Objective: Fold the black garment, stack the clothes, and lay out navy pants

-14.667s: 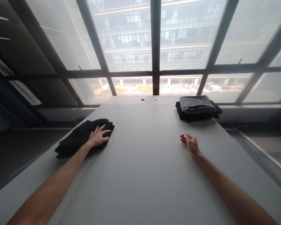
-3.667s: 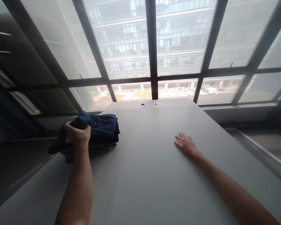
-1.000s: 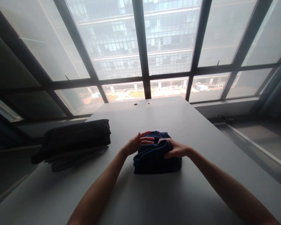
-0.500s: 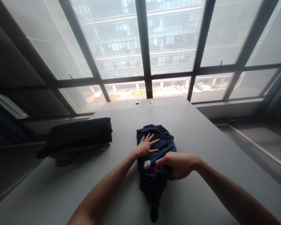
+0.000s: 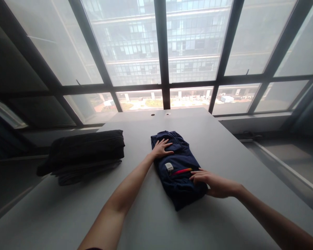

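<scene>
A folded dark blue garment (image 5: 181, 159) lies on the table, longer than it is wide. On its upper face show a white label (image 5: 168, 167) and a narrow red-to-orange strip (image 5: 182, 171). My left hand (image 5: 161, 148) rests flat on the garment's far left part, fingers spread. At the lower right edge is my right hand (image 5: 210, 181), its fingers apart and slightly bent over the cloth; the thumb is mostly hidden.
A stack of folded black and dark grey clothes (image 5: 88, 151) sits at the left side of the white table (image 5: 143, 222). Two small round holes are near the table's far end. Large framed windows (image 5: 189, 41) stand behind it.
The garment's bunched, trailing near end now lies flatter and wider, uncovering more of the red-orange strip. My right hand has moved right, loosening from a grip; my left hand has shifted slightly away from me.
</scene>
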Tool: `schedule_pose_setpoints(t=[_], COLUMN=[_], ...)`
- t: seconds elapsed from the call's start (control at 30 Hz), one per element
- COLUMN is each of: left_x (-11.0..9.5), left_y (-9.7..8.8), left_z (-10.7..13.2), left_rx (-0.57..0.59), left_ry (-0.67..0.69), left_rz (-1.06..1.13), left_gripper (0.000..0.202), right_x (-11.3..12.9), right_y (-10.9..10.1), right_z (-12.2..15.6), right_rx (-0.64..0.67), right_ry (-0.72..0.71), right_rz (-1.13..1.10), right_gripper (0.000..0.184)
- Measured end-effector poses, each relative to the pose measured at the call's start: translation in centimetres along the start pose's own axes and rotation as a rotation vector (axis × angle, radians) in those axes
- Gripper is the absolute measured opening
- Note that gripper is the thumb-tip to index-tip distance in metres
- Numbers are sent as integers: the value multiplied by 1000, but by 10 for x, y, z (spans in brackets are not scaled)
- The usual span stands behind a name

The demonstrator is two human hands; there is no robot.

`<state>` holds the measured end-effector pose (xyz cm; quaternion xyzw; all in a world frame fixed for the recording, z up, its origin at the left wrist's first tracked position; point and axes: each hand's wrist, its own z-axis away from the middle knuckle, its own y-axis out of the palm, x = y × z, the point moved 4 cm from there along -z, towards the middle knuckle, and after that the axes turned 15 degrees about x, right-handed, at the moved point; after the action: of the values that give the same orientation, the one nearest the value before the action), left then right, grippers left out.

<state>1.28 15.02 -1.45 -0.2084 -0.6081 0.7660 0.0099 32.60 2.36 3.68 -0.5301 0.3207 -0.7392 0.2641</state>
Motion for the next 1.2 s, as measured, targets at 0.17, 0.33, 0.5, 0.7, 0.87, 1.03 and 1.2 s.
schedule_pose_setpoints(t=[0.17,0.33,0.5,0.7,0.87,1.03,1.2], left_x=[-9,-24,-28,-25,-28,-23,6], left_y=[-2,10,18,18,13,-6,-38], left_z=[1,12,14,11,11,8,-7], left_rx=[-40,57,23,-44,-71,-120,-128], left_ry=[86,130,66,-51,-27,29,-35], left_rz=[-45,-49,-93,-65,1,95,161], left_gripper=[73,80,71,66,56,41,44], right_x=[2,3,11,9,2,4,7], right_y=[1,-19,4,36,35,34,35], right_z=[25,-6,-78,-99,-91,-89,-88], right_rx=[133,-209,-379,-213,-158,-150,-155], right_ry=[3,34,203,356,352,357,352], right_rz=[-202,-182,-42,47,84,93,87], right_gripper=[67,42,54,74,73,72,71])
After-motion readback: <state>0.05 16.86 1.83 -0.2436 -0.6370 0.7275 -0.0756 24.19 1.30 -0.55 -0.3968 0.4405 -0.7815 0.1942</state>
